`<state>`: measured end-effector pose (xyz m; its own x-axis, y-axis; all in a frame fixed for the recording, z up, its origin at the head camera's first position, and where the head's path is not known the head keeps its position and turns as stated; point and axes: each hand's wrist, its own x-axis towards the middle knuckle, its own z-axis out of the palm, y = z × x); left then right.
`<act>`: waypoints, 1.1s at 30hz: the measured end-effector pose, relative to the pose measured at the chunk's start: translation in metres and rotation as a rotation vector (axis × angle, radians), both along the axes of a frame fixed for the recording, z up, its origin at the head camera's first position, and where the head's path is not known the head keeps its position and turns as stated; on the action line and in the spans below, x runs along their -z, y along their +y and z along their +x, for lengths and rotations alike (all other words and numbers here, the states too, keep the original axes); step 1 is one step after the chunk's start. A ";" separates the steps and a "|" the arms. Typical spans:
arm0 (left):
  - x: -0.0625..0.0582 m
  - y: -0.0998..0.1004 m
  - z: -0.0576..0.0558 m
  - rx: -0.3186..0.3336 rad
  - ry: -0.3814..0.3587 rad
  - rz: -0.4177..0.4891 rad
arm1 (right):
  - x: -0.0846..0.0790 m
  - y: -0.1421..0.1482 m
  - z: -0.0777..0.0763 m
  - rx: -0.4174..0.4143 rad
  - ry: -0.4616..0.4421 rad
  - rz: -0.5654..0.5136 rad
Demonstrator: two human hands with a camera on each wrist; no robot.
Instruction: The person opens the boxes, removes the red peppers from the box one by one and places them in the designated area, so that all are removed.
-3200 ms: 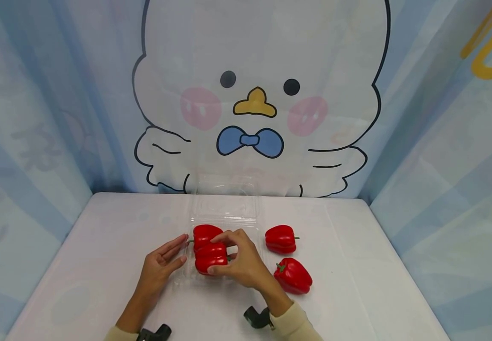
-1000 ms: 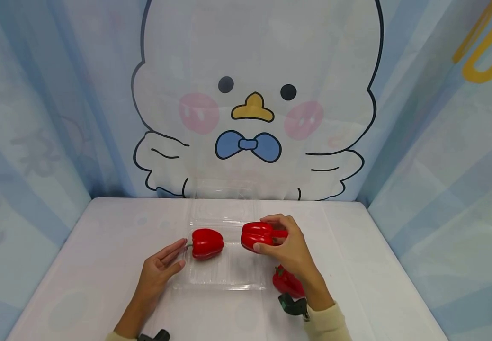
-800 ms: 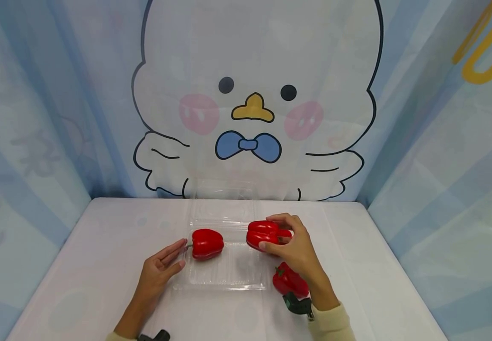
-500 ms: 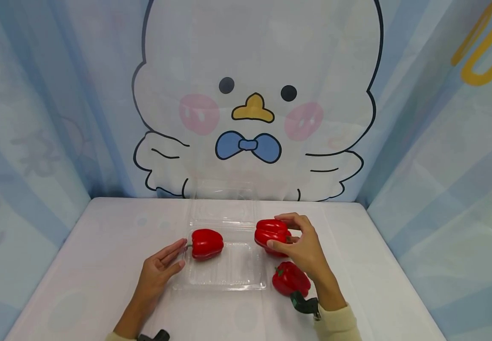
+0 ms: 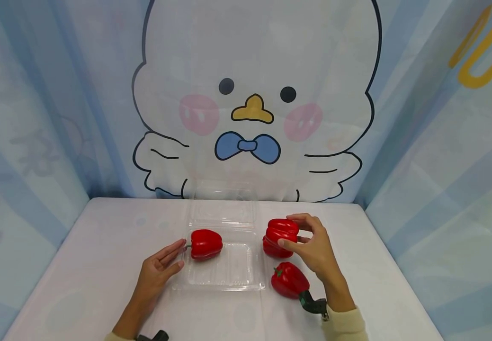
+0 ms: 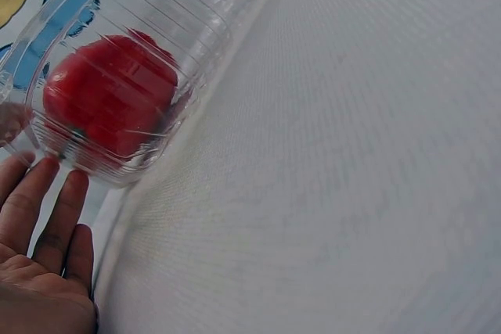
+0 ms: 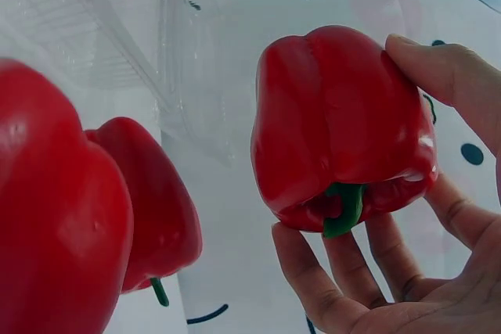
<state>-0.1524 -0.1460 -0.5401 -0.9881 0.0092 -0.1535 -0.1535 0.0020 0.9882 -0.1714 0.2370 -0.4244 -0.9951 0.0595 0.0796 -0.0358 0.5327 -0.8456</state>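
Observation:
A red bell pepper (image 5: 281,228) with a short green stem is gripped between the thumb and fingers of my right hand (image 5: 314,246). It hangs right of the clear plastic box (image 5: 241,270), overlapping a second pepper (image 5: 276,251) on the table in the head view. In the right wrist view the held pepper (image 7: 337,115) is clear of those beside it. Another pepper (image 5: 206,244) lies inside the box at its left, stem toward my left hand (image 5: 157,272). That hand's fingers (image 6: 48,232) are extended, with fingertips right at the box's left wall.
One more red pepper (image 5: 289,280) lies on the white table (image 5: 369,265) beside the box's front right corner, close under my right wrist. The box's clear lid (image 5: 222,210) is folded back toward the cartoon-print curtain (image 5: 250,52) behind the table.
My right hand has lifted the pepper from the front left of the box and carried it rightward, past the box's right edge. The left hand has stayed at the box's left side.

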 end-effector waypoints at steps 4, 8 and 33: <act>0.000 0.000 0.000 0.003 0.002 -0.003 | 0.001 0.005 0.000 0.009 -0.003 0.003; -0.001 0.000 0.000 0.004 0.006 -0.001 | 0.003 0.011 0.001 0.017 -0.006 0.004; -0.001 -0.001 0.001 0.008 0.000 -0.001 | 0.008 0.045 0.000 0.092 -0.021 0.026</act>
